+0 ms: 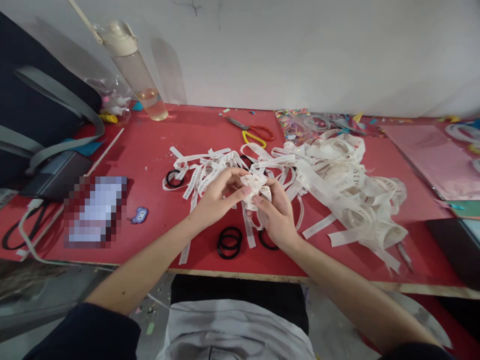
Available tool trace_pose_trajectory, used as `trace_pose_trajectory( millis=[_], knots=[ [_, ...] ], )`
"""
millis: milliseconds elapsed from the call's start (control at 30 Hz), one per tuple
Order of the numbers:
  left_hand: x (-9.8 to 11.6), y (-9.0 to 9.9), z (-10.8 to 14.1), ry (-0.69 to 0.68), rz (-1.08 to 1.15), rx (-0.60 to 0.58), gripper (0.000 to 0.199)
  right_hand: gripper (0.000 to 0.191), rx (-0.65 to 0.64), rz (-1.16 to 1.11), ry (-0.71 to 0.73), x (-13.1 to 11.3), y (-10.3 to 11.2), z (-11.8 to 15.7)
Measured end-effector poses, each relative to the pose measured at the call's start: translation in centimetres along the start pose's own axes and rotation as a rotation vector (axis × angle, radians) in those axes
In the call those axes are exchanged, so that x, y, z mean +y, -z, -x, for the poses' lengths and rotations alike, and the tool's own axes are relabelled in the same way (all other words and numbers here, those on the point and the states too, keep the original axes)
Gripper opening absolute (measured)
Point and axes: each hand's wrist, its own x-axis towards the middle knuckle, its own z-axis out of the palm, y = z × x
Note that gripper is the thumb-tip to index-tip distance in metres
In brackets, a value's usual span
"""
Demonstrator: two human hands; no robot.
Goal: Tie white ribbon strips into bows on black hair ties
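Between my two hands is a bunched white ribbon bow (252,189), held above the table's front middle. My left hand (224,192) pinches it from the left with thumb and fingers. From the right, my right hand (275,207) grips it, the thumb pressed on its front. A printed ribbon tail (249,231) hangs below. Several black hair ties (229,243) lie just under my hands, and another black ring (174,178) sits among ribbon strips at the left. Printed white ribbons (204,175) spread behind my left hand, and a large tangled ribbon heap (337,175) lies to the right.
Scissors (249,131) with red and yellow handles lie at the back. A water bottle (140,75) stands back left. At the left are a blurred phone (98,210), a small blue trinket (140,215) and a power bank (56,175). A dark box (455,245) sits far right.
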Motion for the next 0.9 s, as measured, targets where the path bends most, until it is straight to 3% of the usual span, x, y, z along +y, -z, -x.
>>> trace_pose_trajectory(
  millis=[167, 400, 667, 900],
  knots=[
    [-0.04, -0.15, 0.05, -0.051, -0.074, -0.042, 0.029, 0.029, 0.084, 0.135, -0.041, -0.01, 0.26, -0.34],
    [0.32, -0.38, -0.20, 0.027, 0.054, -0.102, 0.035, 0.028, 0.242, 0.233, 0.080, 0.15, 0.43, -0.48],
    [0.13, -0.22, -0.52, 0.124, 0.107, -0.113, 0.031, 0.030, 0.224, 0.266, 0.083, -0.46, 0.29, -0.42],
    [0.08, -0.07, -0.53, 0.122, -0.009, -0.063, 0.030, 0.025, 0.131, 0.258, 0.100, -0.42, 0.40, -0.54]
  ],
)
